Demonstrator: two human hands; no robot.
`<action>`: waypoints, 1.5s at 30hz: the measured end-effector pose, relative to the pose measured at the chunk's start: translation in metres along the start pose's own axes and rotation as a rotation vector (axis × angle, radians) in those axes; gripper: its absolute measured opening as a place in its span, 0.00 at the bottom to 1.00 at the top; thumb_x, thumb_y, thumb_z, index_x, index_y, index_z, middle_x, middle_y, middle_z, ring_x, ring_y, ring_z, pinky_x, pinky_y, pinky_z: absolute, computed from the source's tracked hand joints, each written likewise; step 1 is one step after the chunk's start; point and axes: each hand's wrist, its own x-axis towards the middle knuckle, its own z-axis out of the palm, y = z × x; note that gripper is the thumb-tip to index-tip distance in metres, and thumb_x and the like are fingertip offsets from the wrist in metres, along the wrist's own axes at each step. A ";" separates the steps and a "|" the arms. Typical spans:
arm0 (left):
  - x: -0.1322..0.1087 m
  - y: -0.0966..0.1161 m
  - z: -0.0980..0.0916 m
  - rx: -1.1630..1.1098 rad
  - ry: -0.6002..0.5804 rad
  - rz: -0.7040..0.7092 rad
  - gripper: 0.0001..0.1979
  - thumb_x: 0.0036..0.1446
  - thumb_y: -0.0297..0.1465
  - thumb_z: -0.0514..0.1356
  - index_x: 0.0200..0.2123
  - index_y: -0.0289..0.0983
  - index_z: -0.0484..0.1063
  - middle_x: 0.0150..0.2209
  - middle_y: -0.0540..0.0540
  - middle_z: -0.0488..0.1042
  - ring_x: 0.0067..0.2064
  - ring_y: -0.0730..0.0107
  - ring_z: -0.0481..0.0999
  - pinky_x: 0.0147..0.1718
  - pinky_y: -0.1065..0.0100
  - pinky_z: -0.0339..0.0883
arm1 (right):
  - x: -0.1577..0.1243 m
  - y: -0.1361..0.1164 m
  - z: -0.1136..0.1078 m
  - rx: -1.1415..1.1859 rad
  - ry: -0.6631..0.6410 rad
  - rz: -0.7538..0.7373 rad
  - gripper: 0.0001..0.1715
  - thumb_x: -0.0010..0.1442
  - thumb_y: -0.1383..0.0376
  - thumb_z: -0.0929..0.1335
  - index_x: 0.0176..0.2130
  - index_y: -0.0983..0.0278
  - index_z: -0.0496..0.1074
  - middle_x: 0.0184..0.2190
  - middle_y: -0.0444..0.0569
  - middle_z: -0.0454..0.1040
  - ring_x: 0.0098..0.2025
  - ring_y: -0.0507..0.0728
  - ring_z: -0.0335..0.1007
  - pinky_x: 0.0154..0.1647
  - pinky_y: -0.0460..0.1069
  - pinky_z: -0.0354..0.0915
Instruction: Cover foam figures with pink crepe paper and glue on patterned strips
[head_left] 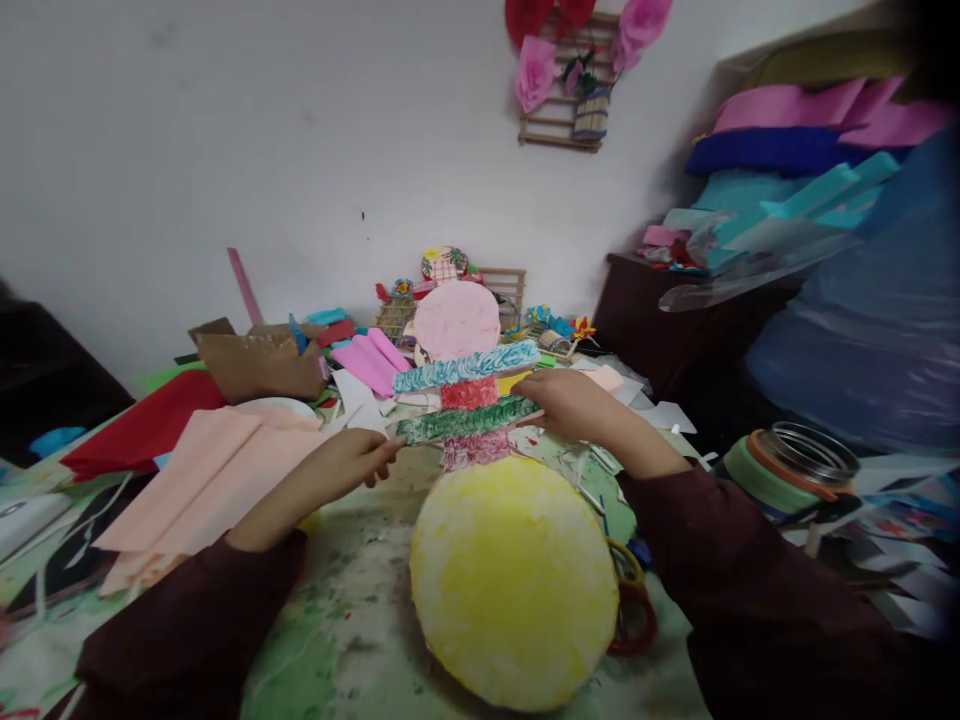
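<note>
My left hand (360,463) pinches the left end of a green painted strip (469,418), and my right hand (555,402) grips its right end. The strip lies across a tall painted piece, tilted slightly up to the right. Above it is a blue-and-white strip (466,368), over a red section (469,394). A pink disc (457,322) tops the piece, and a large yellow disc (514,584) is nearest me, below a purplish-pink section (477,449). Whether the strips are attached cannot be seen.
Peach paper (217,470) and red paper (150,425) lie left, before a cardboard box (259,362). Scissors (634,605) sit by the yellow disc's right edge. At right stands an open-topped jar (787,465). Paper scraps (667,415) cover the table's back right.
</note>
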 end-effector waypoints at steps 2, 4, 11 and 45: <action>-0.013 0.015 -0.003 0.294 0.146 0.097 0.28 0.59 0.53 0.50 0.24 0.37 0.73 0.23 0.43 0.75 0.27 0.60 0.74 0.25 0.65 0.62 | 0.003 -0.005 -0.002 0.000 -0.011 -0.003 0.13 0.58 0.61 0.71 0.43 0.62 0.73 0.37 0.50 0.77 0.38 0.57 0.71 0.33 0.48 0.56; -0.023 0.033 0.000 0.351 0.294 0.284 0.23 0.62 0.48 0.49 0.32 0.38 0.75 0.30 0.43 0.78 0.33 0.59 0.76 0.30 0.64 0.65 | 0.005 -0.011 -0.005 0.008 0.004 -0.021 0.11 0.58 0.64 0.71 0.43 0.63 0.74 0.36 0.50 0.77 0.37 0.57 0.71 0.33 0.48 0.56; -0.009 0.085 0.032 0.319 0.455 0.764 0.23 0.60 0.41 0.58 0.56 0.38 0.66 0.57 0.37 0.70 0.58 0.52 0.67 0.57 0.51 0.60 | 0.009 -0.031 -0.019 -0.001 0.077 -0.076 0.11 0.57 0.64 0.70 0.41 0.64 0.72 0.36 0.51 0.77 0.40 0.58 0.71 0.36 0.50 0.58; 0.039 0.047 0.005 0.291 0.948 0.199 0.19 0.51 0.40 0.61 0.44 0.35 0.75 0.40 0.40 0.78 0.45 0.50 0.75 0.49 0.52 0.61 | -0.053 -0.080 0.004 0.305 0.648 0.490 0.31 0.63 0.45 0.60 0.52 0.64 0.66 0.50 0.59 0.71 0.53 0.67 0.65 0.52 0.62 0.59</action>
